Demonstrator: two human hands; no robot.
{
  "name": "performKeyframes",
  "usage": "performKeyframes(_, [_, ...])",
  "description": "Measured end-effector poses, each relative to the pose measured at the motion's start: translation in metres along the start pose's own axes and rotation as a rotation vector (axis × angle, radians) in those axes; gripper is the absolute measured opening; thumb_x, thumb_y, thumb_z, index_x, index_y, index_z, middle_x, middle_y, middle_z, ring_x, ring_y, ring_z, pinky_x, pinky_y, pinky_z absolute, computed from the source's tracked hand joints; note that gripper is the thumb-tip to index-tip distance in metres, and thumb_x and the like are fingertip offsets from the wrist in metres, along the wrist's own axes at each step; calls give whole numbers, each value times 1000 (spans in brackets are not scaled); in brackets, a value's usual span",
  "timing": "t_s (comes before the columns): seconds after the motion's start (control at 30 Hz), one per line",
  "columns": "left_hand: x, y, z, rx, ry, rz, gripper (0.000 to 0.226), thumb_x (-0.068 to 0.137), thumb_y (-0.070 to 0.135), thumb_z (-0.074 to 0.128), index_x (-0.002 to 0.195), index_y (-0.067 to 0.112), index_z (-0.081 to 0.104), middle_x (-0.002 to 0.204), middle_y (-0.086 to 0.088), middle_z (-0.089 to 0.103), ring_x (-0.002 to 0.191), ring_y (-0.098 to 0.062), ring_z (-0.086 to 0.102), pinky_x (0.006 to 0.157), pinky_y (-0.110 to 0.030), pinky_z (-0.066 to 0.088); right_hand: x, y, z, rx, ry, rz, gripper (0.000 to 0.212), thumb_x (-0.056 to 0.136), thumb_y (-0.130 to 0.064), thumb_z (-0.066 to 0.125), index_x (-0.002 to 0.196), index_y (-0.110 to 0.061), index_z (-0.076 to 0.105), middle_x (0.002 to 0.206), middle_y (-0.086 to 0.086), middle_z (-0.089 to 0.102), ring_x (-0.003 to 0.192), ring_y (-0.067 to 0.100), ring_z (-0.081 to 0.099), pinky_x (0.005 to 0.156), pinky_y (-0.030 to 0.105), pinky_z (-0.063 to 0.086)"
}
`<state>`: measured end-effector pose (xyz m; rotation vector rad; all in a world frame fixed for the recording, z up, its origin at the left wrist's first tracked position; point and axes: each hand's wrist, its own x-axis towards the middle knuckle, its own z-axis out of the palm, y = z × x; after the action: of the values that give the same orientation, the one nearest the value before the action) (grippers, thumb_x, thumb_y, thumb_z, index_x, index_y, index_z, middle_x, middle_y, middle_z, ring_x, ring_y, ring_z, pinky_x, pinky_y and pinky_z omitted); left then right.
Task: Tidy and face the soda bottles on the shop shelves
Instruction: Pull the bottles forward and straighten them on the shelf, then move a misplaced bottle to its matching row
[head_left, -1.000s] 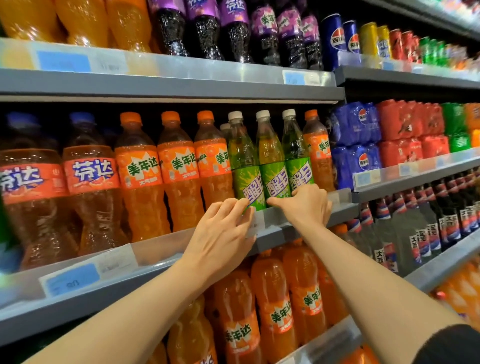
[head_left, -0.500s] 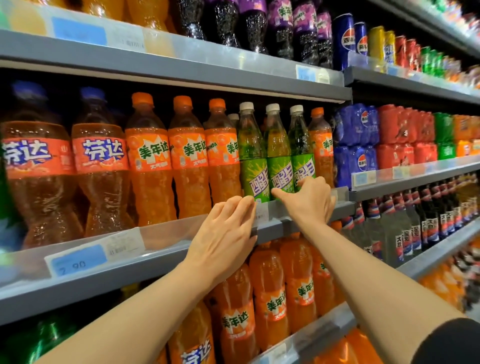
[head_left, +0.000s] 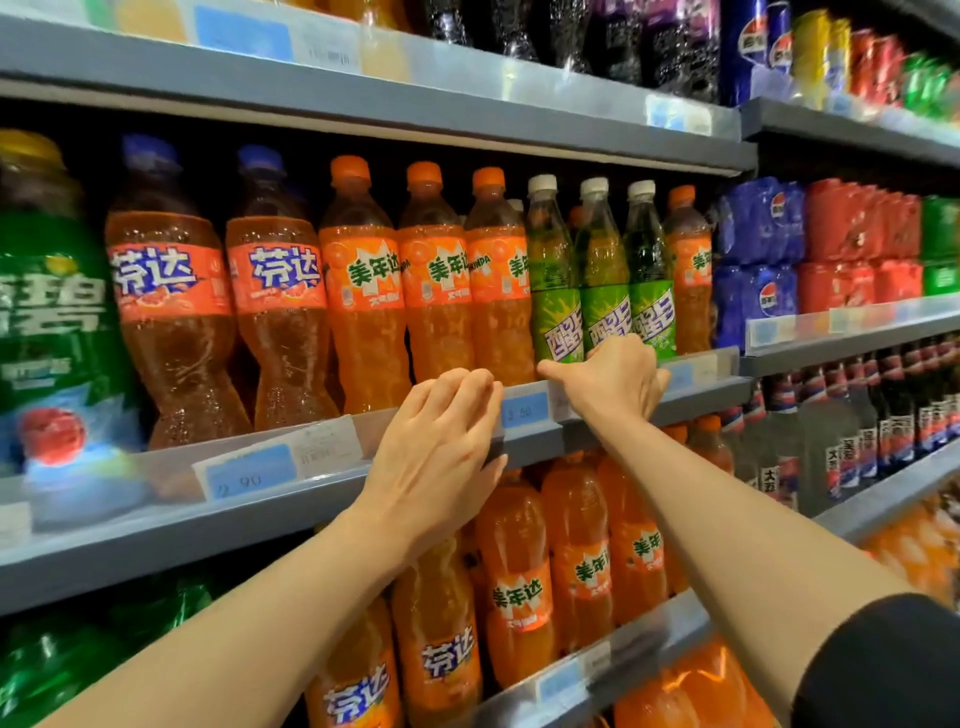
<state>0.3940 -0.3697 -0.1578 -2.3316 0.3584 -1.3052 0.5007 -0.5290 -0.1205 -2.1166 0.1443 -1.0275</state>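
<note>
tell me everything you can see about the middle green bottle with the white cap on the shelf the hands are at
The middle green bottle is slim, clear plastic, with a white screw cap, yellowish-green drink inside and a bright green label with purple-edged white characters facing forward. It stands upright between two like bottles, behind the shelf's clear front rail. The right hand covers its base, fingers curled toward it; whether they grip it cannot be told.

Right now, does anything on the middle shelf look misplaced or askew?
Yes. One orange-capped bottle stands alone to the right of the three green-labelled bottles, cut off from the orange row on their left. No bottle looks tipped, spilled or damaged.
</note>
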Motion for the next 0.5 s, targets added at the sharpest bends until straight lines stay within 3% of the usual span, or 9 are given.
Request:
performKeyframes(0.33, [-10,-10,-5,-27,-8,6,66,82,46,63,133,6,55,133,-13,55,121,-30,49,100,-43,44,-11,-7,-7,-105,72,12,57,69,-60,73,92,-8,69,111,8,58,113,28,46,97,44,33])
performKeyframes(0.5, [-16,-26,-10,-8,-31,-3,69,85,53,39,135,8,53,139,-13,51,126,-29,44,103,-43,38,-27,-9,-11,176,248,-146,41,79,-50,68,100,-14,67,110,6,57,110,24,44,92,36,31])
